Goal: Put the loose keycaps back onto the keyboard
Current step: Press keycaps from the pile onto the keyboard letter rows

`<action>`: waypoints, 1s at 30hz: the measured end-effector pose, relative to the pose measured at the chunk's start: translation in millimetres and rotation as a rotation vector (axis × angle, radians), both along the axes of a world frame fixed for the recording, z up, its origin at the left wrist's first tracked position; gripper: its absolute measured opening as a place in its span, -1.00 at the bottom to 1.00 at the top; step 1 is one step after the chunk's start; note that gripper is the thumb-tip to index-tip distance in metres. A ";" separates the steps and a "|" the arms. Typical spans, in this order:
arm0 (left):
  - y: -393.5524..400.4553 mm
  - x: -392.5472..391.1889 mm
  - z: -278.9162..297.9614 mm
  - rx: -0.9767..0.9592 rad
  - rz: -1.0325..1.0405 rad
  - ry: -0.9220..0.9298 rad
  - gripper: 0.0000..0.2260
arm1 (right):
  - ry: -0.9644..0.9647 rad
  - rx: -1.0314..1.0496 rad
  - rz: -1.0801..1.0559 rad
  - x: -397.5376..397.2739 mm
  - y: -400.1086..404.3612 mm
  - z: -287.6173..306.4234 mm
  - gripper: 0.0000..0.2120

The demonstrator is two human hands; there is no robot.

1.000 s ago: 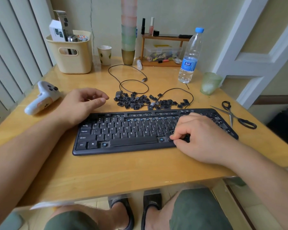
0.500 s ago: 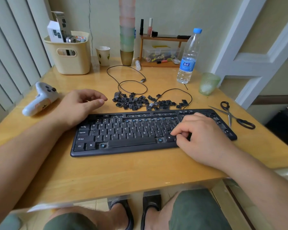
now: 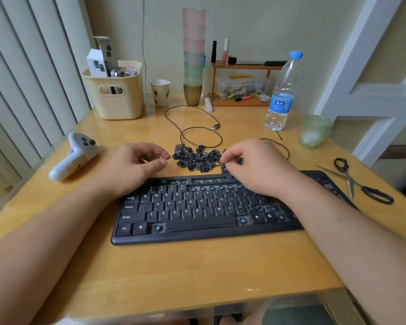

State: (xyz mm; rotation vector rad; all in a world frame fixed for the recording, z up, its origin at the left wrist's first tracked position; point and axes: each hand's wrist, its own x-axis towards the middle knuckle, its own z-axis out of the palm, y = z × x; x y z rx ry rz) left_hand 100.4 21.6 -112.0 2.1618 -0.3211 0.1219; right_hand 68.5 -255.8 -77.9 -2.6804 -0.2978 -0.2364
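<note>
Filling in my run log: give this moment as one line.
right hand: pinching at keycap pile | left hand: idle beside pile | keyboard: gaps remain

Matt black plastic keyboard (image 3: 197, 212) lies on a glossy wooden table (image 3: 174, 273).

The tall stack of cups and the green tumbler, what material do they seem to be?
The tall stack of pastel cups looks like frosted plastic: matte, translucent walls. The gold cup at its bottom has a metallic sheen, possibly coated plastic. The green textured tumbler looks like glass or clear plastic.
</note>
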 end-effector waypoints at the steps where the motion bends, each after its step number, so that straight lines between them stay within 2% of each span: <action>1: -1.0 0.1 0.0 -0.005 -0.003 0.004 -0.94 | 0.019 -0.028 0.022 9.7 8.7 -1.0 -0.76; 8: 1.6 5.5 -1.1 0.011 -0.011 0.000 -0.95 | 0.109 -0.164 0.041 45.5 38.3 -8.8 -0.84; 13: -2.2 7.6 1.2 0.016 -0.036 -0.009 -0.94 | 0.104 -0.114 -0.004 48.3 39.0 -16.7 -0.94; 21: -5.7 5.0 12.9 0.178 -0.035 -0.093 -0.91 | 0.108 -0.094 0.021 43.4 36.0 -9.8 -0.93; 24: -10.5 2.6 14.7 0.196 -0.050 -0.097 -0.90 | 0.043 -0.066 0.049 37.3 37.1 -2.9 -0.93; 27: -14.6 -1.5 19.4 0.188 -0.077 -0.063 -0.81 | -0.112 0.082 0.123 29.4 39.8 -0.2 -0.93; 30: -20.0 -7.0 26.2 -0.102 -0.194 0.045 -0.77 | -0.319 0.266 0.236 24.0 45.3 -3.3 -0.95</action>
